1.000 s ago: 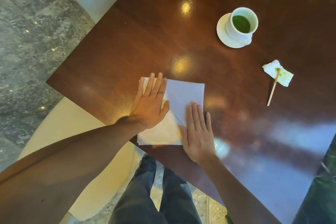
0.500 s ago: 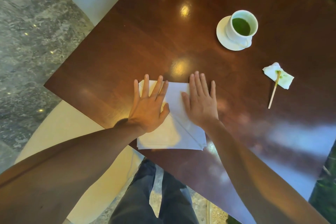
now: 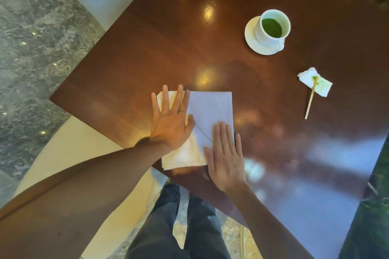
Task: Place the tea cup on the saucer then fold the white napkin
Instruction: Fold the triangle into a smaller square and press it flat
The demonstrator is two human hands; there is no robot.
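Head view: I've got the tea cup (image 3: 273,27) sitting on the saucer (image 3: 251,37), far right of the desk (image 3: 147,52), green liquid inside, so I judge that half done. White napkin (image 3: 210,111) lies near the desk's front edge, already folded at least once, with a diagonal crease showing between my hands.

Risks from here, as I judge them: the napkin's near corner sits right at the desk edge, so a hard sliding press toward me could drag the cloth off or skew the layers. The polished top looks slippery; if one hand lifts while the other pushes, the stack may rotate and the edges go out of line. The cup is well apart from the napkin, so I see small spill risk unless an arm swings wide. A stained tissue (image 3: 315,82) with a wooden stirrer (image 3: 311,99) on it lies to the right, also well clear.

Left hand (image 3: 170,124): flat, fingers spread, palm down on the napkin's left part, pinning it, fingertips reaching its far edge. Right hand (image 3: 226,157): flat, fingers together and extended, pressing the napkin's near right corner, the heel of it over bare desk. Neither grips anything; both just press.
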